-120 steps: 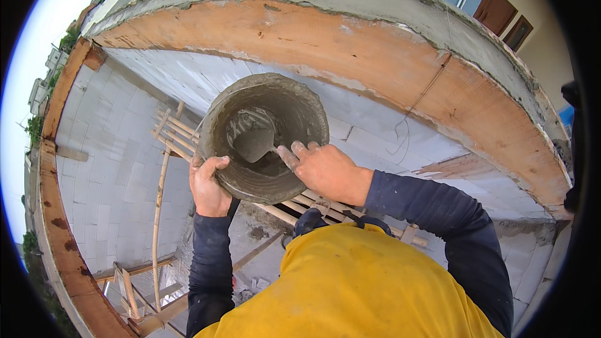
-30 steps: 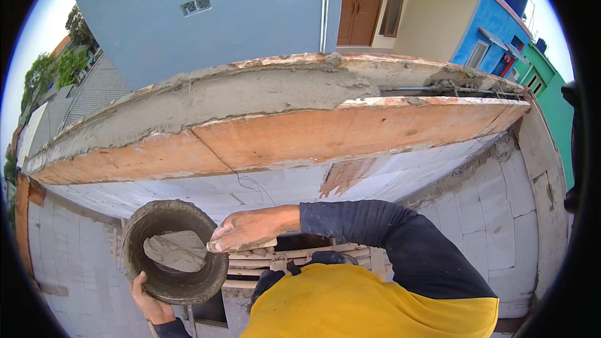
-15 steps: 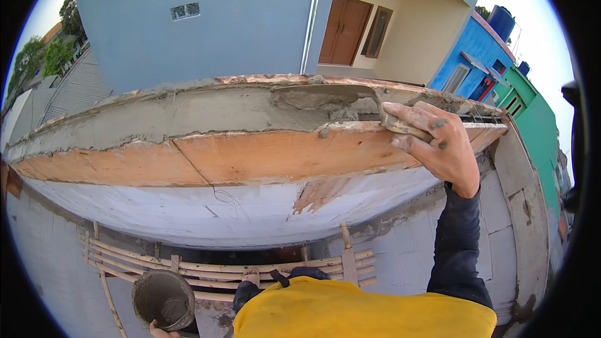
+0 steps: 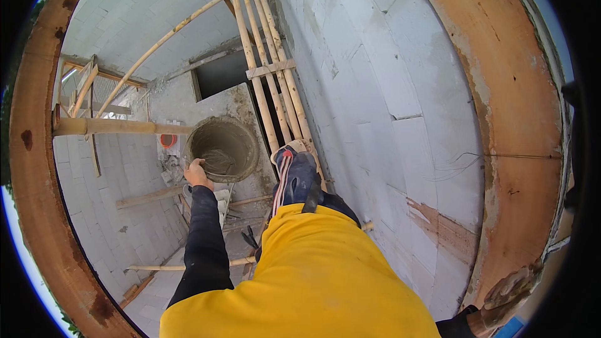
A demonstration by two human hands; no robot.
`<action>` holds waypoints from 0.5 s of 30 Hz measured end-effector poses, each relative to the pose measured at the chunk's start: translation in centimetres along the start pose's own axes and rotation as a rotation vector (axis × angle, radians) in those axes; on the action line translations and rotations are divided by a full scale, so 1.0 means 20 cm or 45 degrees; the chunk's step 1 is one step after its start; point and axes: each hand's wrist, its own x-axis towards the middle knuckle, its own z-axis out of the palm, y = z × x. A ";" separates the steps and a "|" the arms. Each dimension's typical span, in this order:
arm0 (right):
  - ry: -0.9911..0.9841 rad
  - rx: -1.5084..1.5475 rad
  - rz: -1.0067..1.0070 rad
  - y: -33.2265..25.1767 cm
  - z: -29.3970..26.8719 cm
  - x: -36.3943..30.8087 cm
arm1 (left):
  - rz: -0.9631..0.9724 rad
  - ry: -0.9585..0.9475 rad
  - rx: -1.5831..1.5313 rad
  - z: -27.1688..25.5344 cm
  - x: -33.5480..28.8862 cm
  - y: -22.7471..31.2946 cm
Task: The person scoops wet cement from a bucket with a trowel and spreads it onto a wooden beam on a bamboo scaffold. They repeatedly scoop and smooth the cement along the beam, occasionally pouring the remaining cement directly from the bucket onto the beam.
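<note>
My left hand [image 4: 199,174] is closed on the near left rim of a round, mortar-crusted bucket [image 4: 251,158]. A little wet grey mortar lies in its bottom. At the lower right edge, my right hand [image 4: 498,318] is partly cut off and smeared by the lens rim, beside the top of a wooden form board [image 4: 504,150]. Its fingers are closed round a trowel, whose mortar-smeared blade [image 4: 516,285] shows only dimly by the board.
Under my feet runs a bamboo pole platform [image 4: 266,62] along a light block wall [image 4: 375,87]. A bamboo pole [image 4: 119,126] crosses left of the bucket. An orange pail [image 4: 168,140] stands far below. Another wooden board [image 4: 37,169] curves along the left.
My view has swung down and left, from the wall top to the bucket and platform. My right hand, which had the trowel on the mortar, now shows at the lower right edge.
</note>
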 end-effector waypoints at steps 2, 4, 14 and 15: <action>-0.412 0.002 0.142 0.12 0.28 0.00 | -0.076 0.108 0.030 -0.08 -0.02 -0.13; -0.642 -0.014 0.421 0.22 0.53 0.00 | -0.178 0.201 0.086 -0.19 -0.07 -0.25; -0.866 -0.714 1.388 1.28 0.78 -0.23 | -0.307 0.260 0.334 -0.10 0.08 -0.76; -0.836 -0.791 1.386 1.38 0.74 -0.25 | -0.282 0.219 0.352 -0.05 0.18 -0.81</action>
